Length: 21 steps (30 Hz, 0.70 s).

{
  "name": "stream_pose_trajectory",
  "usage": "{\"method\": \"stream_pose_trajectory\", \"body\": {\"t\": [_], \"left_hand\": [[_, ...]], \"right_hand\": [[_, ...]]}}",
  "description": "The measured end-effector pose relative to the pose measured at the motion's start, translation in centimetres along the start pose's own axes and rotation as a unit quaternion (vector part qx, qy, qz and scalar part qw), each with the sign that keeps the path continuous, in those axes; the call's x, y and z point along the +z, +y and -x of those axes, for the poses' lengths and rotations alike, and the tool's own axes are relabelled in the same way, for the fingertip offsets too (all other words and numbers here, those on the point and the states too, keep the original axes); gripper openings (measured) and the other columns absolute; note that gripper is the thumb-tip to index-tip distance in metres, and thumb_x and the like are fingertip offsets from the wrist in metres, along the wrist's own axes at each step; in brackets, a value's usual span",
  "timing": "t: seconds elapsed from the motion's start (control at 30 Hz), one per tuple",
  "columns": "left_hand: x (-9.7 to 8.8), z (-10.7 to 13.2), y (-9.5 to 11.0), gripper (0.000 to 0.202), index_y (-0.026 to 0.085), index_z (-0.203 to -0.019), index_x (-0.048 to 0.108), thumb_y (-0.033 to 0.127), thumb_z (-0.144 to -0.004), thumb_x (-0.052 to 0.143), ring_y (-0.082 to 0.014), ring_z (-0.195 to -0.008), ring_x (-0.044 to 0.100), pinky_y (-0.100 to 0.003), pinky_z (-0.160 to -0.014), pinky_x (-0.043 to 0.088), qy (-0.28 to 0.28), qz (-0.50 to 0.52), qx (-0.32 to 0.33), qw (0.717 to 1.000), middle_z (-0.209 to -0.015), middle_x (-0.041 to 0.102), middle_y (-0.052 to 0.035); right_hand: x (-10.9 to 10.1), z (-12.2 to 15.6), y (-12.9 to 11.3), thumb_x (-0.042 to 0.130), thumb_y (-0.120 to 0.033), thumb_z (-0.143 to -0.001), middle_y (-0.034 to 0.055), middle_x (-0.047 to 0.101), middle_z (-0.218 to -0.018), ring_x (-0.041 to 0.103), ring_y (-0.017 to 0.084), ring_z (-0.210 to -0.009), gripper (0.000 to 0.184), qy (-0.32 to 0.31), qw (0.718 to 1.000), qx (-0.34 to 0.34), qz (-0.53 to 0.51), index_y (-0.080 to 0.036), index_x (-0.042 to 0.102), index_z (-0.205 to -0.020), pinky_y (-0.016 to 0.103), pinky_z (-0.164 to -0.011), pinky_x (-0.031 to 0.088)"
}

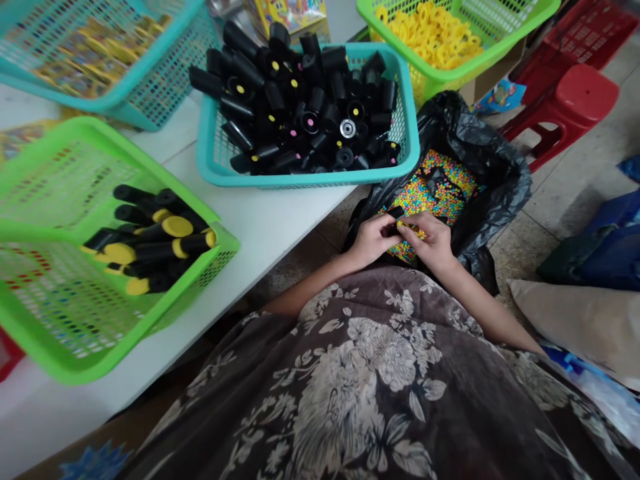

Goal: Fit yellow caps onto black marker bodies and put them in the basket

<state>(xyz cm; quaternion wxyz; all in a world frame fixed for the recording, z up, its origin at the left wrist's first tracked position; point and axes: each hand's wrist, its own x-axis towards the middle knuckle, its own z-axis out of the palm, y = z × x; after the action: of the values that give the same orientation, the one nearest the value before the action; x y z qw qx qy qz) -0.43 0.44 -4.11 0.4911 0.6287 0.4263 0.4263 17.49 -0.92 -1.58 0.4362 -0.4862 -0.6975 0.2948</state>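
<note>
Left hand curled nearly closed, fingers pinching a small black plastic tube held between both hands, long axis roughly crosswise, partly hidden, neither hand clearly nearer. Right hand curled in on it too, over multicoloured round pellets in a crumpled black plastic bag.

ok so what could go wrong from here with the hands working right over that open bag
The small black piece between the left hand and right hand could slip and get lost among the coloured pellets in the black plastic bag. The black cylinders heaped above the rim of the teal basket, near the edge of the white table, might also tumble to the floor.
</note>
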Motion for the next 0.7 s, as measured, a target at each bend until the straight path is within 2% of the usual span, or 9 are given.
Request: {"method": "stream_pose_trajectory", "body": {"t": [0.2,0.37,0.43,0.5,0.6,0.7], "left_hand": [[-0.3,-0.3,0.2,0.020,0.019,-0.070,0.058,0.020,-0.077,0.077,-0.0146,-0.072,0.051,-0.028,-0.069,0.038,-0.001,-0.057,0.018,0.998,-0.072,0.053,0.0029],[0.0,-0.2,-0.4,0.022,0.020,-0.069,0.057,0.022,-0.078,0.077,-0.0147,-0.071,0.050,-0.028,-0.067,0.039,0.004,-0.060,0.019,0.998,-0.070,0.052,0.0029],[0.2,-0.2,-0.5,0.022,0.019,-0.071,0.059,0.025,-0.079,0.079,-0.0139,-0.070,0.049,-0.027,-0.066,0.038,0.013,-0.042,0.015,0.999,-0.071,0.053,0.0031],[0.4,-0.2,-0.5,0.022,0.019,-0.076,0.062,0.029,-0.081,0.081,-0.0132,-0.071,0.050,-0.027,-0.066,0.039,0.028,-0.024,0.014,0.999,-0.074,0.054,0.0031],[0.6,-0.3,-0.2,0.022,0.019,-0.084,0.066,0.033,-0.083,0.083,-0.0128,-0.073,0.053,-0.026,-0.067,0.042,0.052,-0.013,0.033,0.998,-0.080,0.058,0.0021],[0.6,-0.3,0.4,0.021,0.020,-0.090,0.069,0.036,-0.087,0.082,-0.0132,-0.075,0.056,-0.027,-0.069,0.045,0.054,-0.033,0.051,0.997,-0.086,0.062,0.0000]], "right_hand": [[0.2,0.0,0.9,0.068,-0.048,-0.097,0.0080,0.081,-0.096,0.074,0.027,-0.092,0.021,-0.015,0.999,-0.048,0.021,-0.030,0.080,-0.095,0.049,-0.092,0.059],[0.3,0.1,1.0,0.070,-0.050,-0.094,0.0073,0.079,-0.094,0.072,0.026,-0.092,0.023,-0.033,0.999,-0.024,-0.009,-0.030,0.080,-0.093,0.046,-0.090,0.059],[0.6,0.2,0.8,0.074,-0.054,-0.091,0.0053,0.077,-0.092,0.071,0.024,-0.090,0.024,-0.010,0.998,0.018,-0.062,-0.030,0.079,-0.091,0.044,-0.090,0.059],[0.9,0.1,0.6,0.082,-0.056,-0.082,0.0022,0.076,-0.091,0.070,0.022,-0.087,0.030,0.024,0.986,0.098,-0.136,-0.029,0.078,-0.095,0.041,-0.085,0.059],[1.1,-0.1,0.1,0.091,-0.055,-0.066,-0.0019,0.073,-0.087,0.064,0.017,-0.075,0.042,0.038,0.941,0.233,-0.243,-0.028,0.075,-0.094,0.032,-0.067,0.054],[0.9,-0.4,-0.6,0.092,-0.049,-0.061,-0.0026,0.070,-0.079,0.058,0.015,-0.067,0.037,0.022,0.909,0.294,-0.294,-0.025,0.072,-0.082,0.027,-0.057,0.047]]}}
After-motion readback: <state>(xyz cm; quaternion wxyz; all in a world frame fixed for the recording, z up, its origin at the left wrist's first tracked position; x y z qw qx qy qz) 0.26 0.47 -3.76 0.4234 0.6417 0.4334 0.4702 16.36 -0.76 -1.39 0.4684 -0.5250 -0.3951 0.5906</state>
